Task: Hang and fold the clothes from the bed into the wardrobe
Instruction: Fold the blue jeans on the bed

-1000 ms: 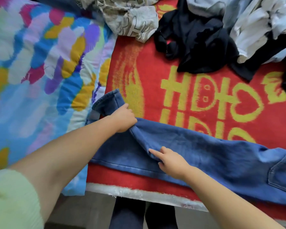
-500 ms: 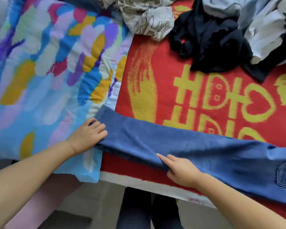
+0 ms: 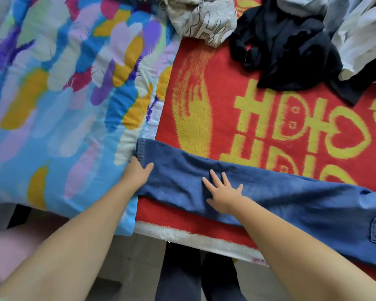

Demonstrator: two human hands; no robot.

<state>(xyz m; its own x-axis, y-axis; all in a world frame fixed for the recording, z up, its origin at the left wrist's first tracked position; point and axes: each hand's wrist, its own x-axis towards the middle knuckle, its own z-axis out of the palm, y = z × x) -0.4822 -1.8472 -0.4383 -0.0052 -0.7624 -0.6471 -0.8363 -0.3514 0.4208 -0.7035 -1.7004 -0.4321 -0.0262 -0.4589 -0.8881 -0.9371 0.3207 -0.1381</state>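
Now the blue denim jeans [image 3: 280, 198] lie stretched flat along the near edge of the red towelling blanket with yellow lettering [image 3: 215, 88], the leg that was bunched up a second ago pulled straight. My left hand [image 3: 137, 173] has slid to the hem end, its fingers seemingly tucked at the edge, though I cannot tell whether they pinch it. My right hand [image 3: 223, 195] has flattened, fingers spread, pressing mid-leg and gripping nothing. I judge smoothing is about done and the fold comes next. The black garment [image 3: 291, 46] and the pale crumpled clothes [image 3: 360, 33] wait untouched beyond.
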